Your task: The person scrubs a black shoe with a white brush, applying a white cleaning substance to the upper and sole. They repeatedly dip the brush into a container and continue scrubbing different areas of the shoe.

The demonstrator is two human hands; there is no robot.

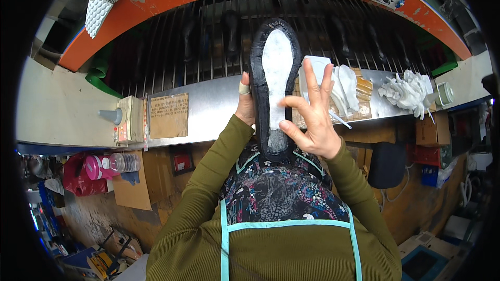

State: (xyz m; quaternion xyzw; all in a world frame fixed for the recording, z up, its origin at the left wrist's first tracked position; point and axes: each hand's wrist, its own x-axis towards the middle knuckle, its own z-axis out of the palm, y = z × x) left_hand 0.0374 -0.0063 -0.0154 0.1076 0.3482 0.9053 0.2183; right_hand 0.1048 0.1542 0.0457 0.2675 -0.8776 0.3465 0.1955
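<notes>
A black shoe (257, 80) stands out in front of me, underside facing up and toe end pointing away. A white, sole-shaped filler piece (277, 54) lies along the middle of its underside, inside the black rim. My left hand (245, 105), one finger taped, grips the shoe by its left side; some of its fingers are hidden behind it. Over the narrow part of the filler, my right hand (319, 125) has its fingers spread. Its thumb and index fingertips are at the white surface, and the other fingers stretch upward.
Beside my right hand, white cut pieces (345, 89) lie on cardboard on the metal ledge (208, 105). Further right is a heap of white scraps (409, 92). A cardboard sheet (169, 115) lies at the left. Dark shoes (232, 34) sit on the rod conveyor (208, 54) beyond.
</notes>
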